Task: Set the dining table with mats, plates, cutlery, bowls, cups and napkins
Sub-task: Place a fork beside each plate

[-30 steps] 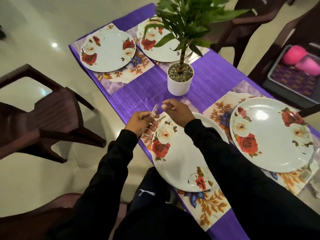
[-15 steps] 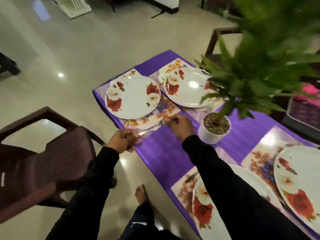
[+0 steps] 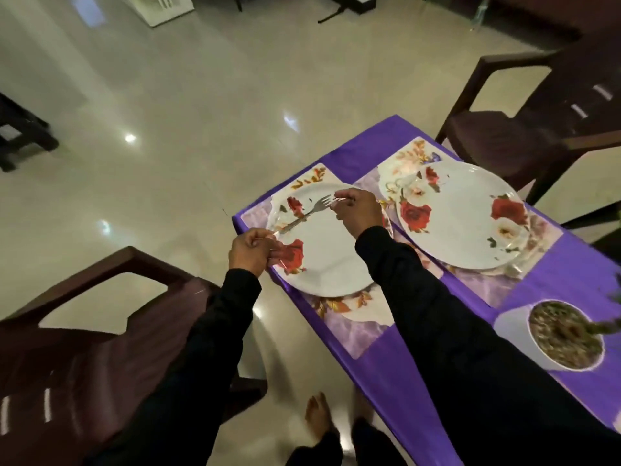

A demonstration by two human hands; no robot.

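Observation:
Two white plates with red roses lie on floral mats at the far end of the purple-clothed table (image 3: 400, 381). Above the near plate (image 3: 329, 267) I hold a metal fork (image 3: 302, 216) that slants from lower left to upper right. My left hand (image 3: 250, 252) grips its handle end at the plate's left rim. My right hand (image 3: 358, 211) hovers over the plate's far side, fingers curled, pinching at the tips of the tines. The second plate (image 3: 467, 227) sits to the right on its own mat (image 3: 406, 156). The near mat (image 3: 356, 317) shows below the plate.
A white pot (image 3: 514, 334) filled with pebbles stands on the cloth at the right. A dark brown chair (image 3: 100, 348) is close on my left, another chair (image 3: 537, 136) stands beyond the table's far corner. My bare foot (image 3: 317, 415) stands on glossy floor tiles.
I have moved along the table to its far end. Both hands went from the cloth near the pot to above the near plate, and the fork now shows stretched between them.

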